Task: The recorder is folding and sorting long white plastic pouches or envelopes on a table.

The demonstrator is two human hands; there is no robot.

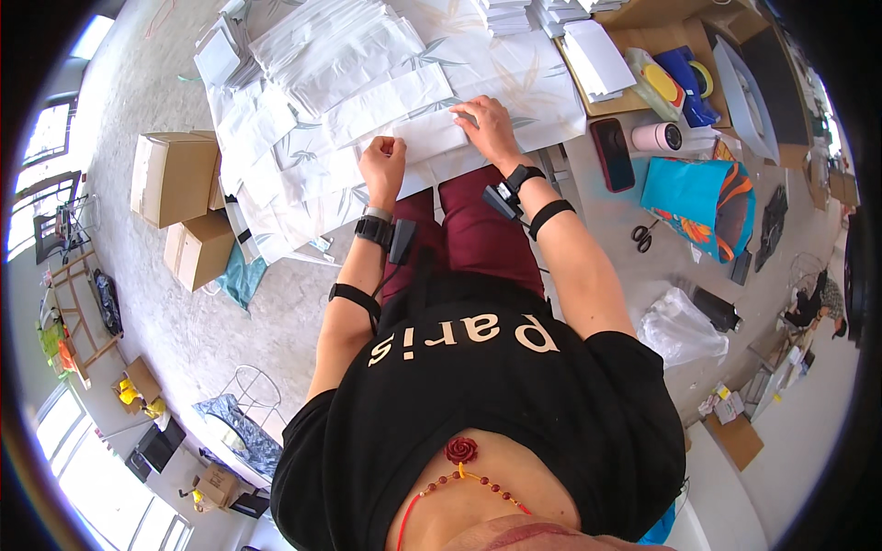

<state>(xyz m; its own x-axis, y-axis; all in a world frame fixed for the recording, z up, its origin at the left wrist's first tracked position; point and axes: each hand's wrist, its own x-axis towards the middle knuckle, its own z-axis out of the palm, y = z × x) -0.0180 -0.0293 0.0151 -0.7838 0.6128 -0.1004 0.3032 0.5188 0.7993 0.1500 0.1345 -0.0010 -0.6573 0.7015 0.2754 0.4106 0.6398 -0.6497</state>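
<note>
A flat, folded white paper piece [430,140] lies along the near edge of a leaf-patterned tablecloth [501,60]. My left hand [383,167] is closed in a pinch at its left end. At the other end, my right hand [492,130] has its thumb and fingers curled together on the upper corner. Just beyond lies a similar white strip [390,103], parallel to the first. Farther back spreads a wide pile of overlapping white folded papers [331,46]. More loose white sheets [262,129] lie left of my left hand.
Right of the cloth are stacked white papers [597,60], a dark phone [613,154], a pink cylindrical container [656,137], a tape roll [702,79] and a blue bag [689,202]. Black scissors [644,236] lie lower down. Cardboard boxes [179,179] stand on the left.
</note>
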